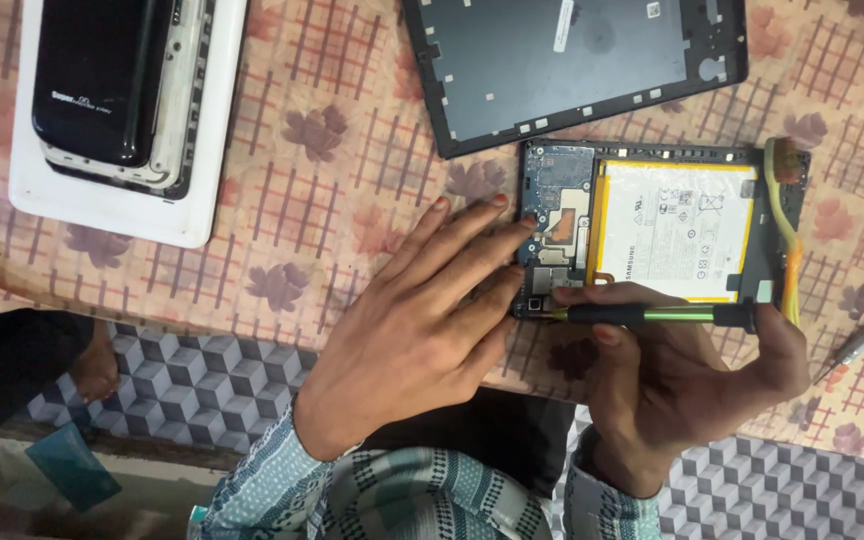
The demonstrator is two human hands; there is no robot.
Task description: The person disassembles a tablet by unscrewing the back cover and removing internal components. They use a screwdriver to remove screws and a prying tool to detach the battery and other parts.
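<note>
A patterned cloth (332, 130) covered the table. The tablet (652, 230) lay opened at centre right, back cover (572, 60) already off, circuit board unremoved. The left hand (412, 330) pressed flat, fingers released; the right hand (682, 380) grasped a screwdriver (652, 314).

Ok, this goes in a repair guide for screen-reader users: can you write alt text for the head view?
A person's right hand holds a green-and-black screwdriver against the corner of an opened tablet, while the left hand steadies its circuit board. The tablet's removed back cover and stacked phones on a white tray lie on a patterned tablecloth.
</note>
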